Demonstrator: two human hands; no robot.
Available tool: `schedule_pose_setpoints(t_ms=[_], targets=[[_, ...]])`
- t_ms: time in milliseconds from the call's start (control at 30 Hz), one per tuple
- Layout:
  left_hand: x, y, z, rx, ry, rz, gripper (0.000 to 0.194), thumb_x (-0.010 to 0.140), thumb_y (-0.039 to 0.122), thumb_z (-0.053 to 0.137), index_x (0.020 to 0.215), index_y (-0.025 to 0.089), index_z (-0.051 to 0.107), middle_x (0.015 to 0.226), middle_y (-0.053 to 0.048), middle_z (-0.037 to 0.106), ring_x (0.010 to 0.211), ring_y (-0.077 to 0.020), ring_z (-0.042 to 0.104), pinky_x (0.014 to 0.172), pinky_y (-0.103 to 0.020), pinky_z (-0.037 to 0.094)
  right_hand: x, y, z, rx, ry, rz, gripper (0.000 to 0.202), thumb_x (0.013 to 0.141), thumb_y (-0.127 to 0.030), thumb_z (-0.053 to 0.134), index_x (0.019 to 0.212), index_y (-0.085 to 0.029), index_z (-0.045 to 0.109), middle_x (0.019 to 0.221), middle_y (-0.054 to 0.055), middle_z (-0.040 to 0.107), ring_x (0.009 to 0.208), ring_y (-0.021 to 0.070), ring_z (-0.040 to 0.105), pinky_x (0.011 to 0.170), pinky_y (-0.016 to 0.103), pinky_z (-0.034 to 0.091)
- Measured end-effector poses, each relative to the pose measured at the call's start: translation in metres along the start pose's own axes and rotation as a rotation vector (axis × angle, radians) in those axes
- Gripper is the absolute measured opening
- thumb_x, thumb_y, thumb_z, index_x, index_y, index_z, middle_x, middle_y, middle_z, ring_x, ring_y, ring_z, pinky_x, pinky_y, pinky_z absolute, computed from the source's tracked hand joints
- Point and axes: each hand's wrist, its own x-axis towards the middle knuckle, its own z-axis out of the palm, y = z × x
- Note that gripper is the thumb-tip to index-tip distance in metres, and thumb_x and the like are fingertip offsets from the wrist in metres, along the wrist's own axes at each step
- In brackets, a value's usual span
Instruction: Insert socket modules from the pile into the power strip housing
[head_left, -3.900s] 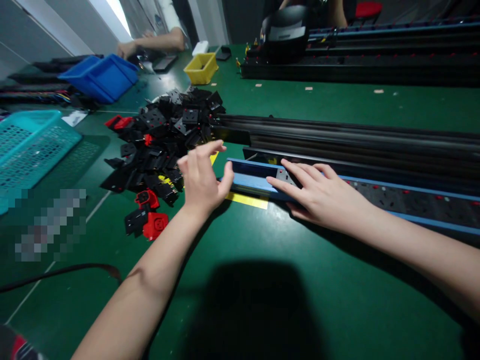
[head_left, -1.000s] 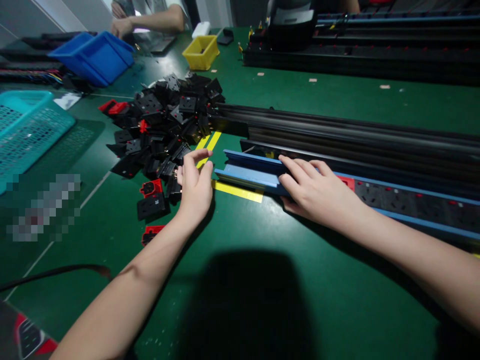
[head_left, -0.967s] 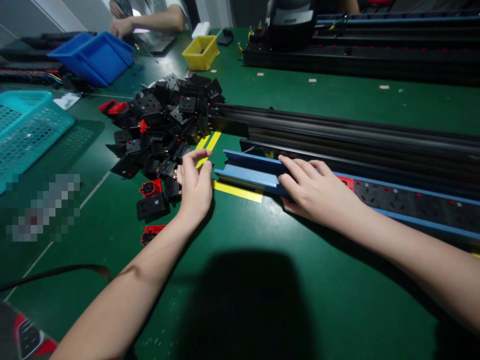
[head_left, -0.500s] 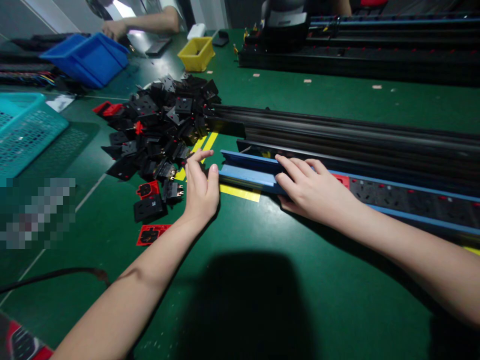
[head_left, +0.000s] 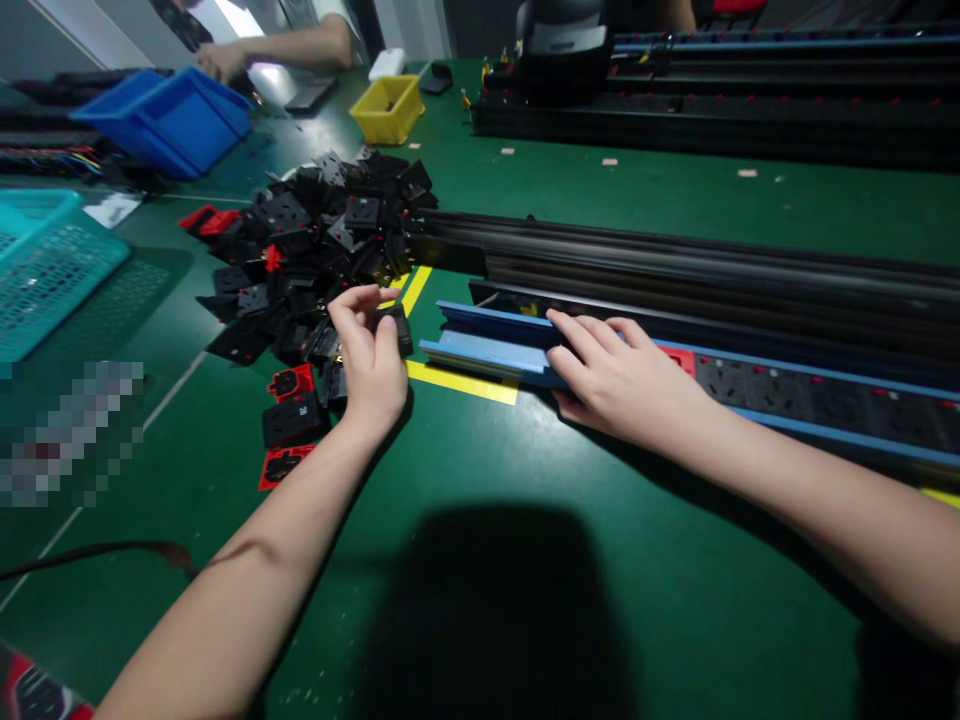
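My left hand point(head_left: 369, 355) is closed around a black socket module point(head_left: 396, 330), gripped between the thumb and fingers at the right edge of a heap of such modules point(head_left: 300, 235). My palm hides part of the module. My right hand point(head_left: 619, 375) wraps over a blue metal channel point(head_left: 487, 352), thumb on the near side and fingers across its top. Left of that hand, the channel's open end shows a bare trough. To its right, a red socket module point(head_left: 681, 361) and a row of black ones point(head_left: 780, 388) sit inside the channel.
Long black rails point(head_left: 675, 250) lie just behind the channel. A teal basket point(head_left: 67, 260), a blue bin point(head_left: 169, 125) and a small yellow bin point(head_left: 388, 108) stand at the left and back. Loose red socket modules point(head_left: 289, 382) lie by my left forearm. Another person's arm point(head_left: 292, 48) reaches in at the back.
My left hand has moved left from the channel's open end towards the heap and now has a black socket module in it. My right hand stays on the channel.
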Motion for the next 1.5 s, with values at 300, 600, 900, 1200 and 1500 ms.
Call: schedule_pose_setpoints(t_ms=[300, 600, 900, 1200, 1500], targets=[[0.021, -0.021, 0.002, -0.160, 0.056, 0.087, 0.037, 0.084, 0.009, 0.044, 0.117, 0.024, 0.048, 0.122, -0.009, 0.068, 0.120, -0.0213, 0.065, 0.112, -0.043, 0.050, 0.000, 0.000, 0.002, -0.002, 0.007, -0.003, 0.024, 0.096, -0.028, 0.057, 0.115, -0.014, 0.057, 0.154, 0.027, 0.049, 0.128, 0.0383, 0.057, 0.097, 0.047, 0.043], [0.022, -0.023, 0.003, -0.180, -0.009, 0.096, 0.041, 0.079, 0.005, 0.046, 0.114, 0.025, 0.051, 0.118, -0.008, 0.067, 0.116, -0.0211, 0.066, 0.109, -0.041, 0.051, 0.000, -0.001, 0.002, -0.003, 0.017, -0.001, 0.024, 0.094, -0.027, 0.058, 0.114, -0.014, 0.058, 0.154, 0.027, 0.049, 0.126, 0.0376, 0.058, 0.096, 0.046, 0.043], [0.015, -0.023, 0.001, 0.099, -0.110, 0.094, 0.029, 0.093, 0.019, 0.046, 0.121, 0.021, 0.051, 0.125, -0.012, 0.063, 0.121, -0.0237, 0.061, 0.109, -0.042, 0.046, 0.000, 0.000, 0.003, -0.015, 0.011, 0.000, 0.027, 0.095, -0.029, 0.059, 0.117, -0.014, 0.059, 0.155, 0.028, 0.047, 0.127, 0.0381, 0.058, 0.097, 0.047, 0.043], [0.016, -0.020, 0.003, 0.222, -0.222, 0.022, 0.036, 0.101, 0.042, 0.042, 0.122, 0.017, 0.058, 0.122, -0.015, 0.068, 0.115, -0.0282, 0.063, 0.102, -0.044, 0.047, -0.001, -0.001, 0.003, -0.031, 0.020, -0.001, 0.026, 0.095, -0.028, 0.058, 0.116, -0.013, 0.059, 0.155, 0.028, 0.047, 0.128, 0.0383, 0.058, 0.097, 0.046, 0.044], [0.037, -0.028, 0.023, -0.158, 0.013, -0.233, 0.039, 0.096, 0.055, 0.052, 0.102, 0.020, 0.067, 0.102, -0.008, 0.072, 0.098, -0.0211, 0.066, 0.093, -0.034, 0.052, -0.001, -0.001, 0.004, -0.023, 0.043, -0.006, 0.026, 0.093, -0.027, 0.062, 0.115, -0.013, 0.061, 0.153, 0.028, 0.049, 0.126, 0.0385, 0.060, 0.096, 0.046, 0.044]])
